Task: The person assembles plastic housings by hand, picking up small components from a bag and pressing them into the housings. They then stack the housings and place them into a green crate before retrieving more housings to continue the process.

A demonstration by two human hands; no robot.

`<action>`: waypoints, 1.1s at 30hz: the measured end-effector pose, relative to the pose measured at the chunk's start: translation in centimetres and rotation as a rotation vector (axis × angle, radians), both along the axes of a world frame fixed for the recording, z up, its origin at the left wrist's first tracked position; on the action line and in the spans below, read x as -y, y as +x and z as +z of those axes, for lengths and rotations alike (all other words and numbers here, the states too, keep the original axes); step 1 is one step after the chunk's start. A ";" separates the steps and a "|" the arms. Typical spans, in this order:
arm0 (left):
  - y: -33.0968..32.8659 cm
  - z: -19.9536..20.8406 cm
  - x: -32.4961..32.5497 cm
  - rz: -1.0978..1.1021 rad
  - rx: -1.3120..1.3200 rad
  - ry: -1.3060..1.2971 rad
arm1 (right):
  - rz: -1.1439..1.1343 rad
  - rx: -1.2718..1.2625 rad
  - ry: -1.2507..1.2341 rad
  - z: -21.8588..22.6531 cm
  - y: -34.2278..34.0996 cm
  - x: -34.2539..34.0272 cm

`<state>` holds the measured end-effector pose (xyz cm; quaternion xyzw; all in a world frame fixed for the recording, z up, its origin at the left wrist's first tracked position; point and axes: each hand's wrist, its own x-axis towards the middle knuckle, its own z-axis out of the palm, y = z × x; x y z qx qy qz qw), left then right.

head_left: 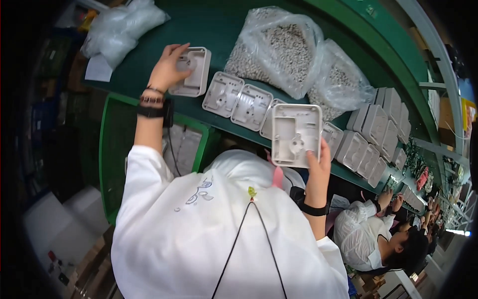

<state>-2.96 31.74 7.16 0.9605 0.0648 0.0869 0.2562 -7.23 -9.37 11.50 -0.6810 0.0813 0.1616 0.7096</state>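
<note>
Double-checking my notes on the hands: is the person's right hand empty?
No, the right hand holds a pale plastic housing near its lower right corner.

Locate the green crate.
Head view, left side: the green crate is by the near edge of the green table, partly hidden behind the left forearm.

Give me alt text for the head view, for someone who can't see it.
A person's right hand holds up a pale plastic housing, open side toward the camera, while the left hand is at another housing on a green table. More housings line the table edge, with clear bags of pale pieces behind.
</note>
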 end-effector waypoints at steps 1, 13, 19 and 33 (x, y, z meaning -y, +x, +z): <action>0.6 -1.2 -0.7 0.007 -0.020 0.004 | 0.007 -0.020 0.004 0.1 -0.1 0.1; -0.1 -8.1 -1.7 0.374 -0.609 0.253 | -0.215 -0.103 -0.070 -0.8 -0.6 2.6; -1.1 -8.3 -4.2 0.738 -0.896 0.031 | -0.162 -0.121 0.005 -0.2 -0.7 1.0; -2.6 -8.2 -0.1 0.274 -0.995 0.284 | -0.109 -0.131 0.068 -0.9 -1.1 -0.3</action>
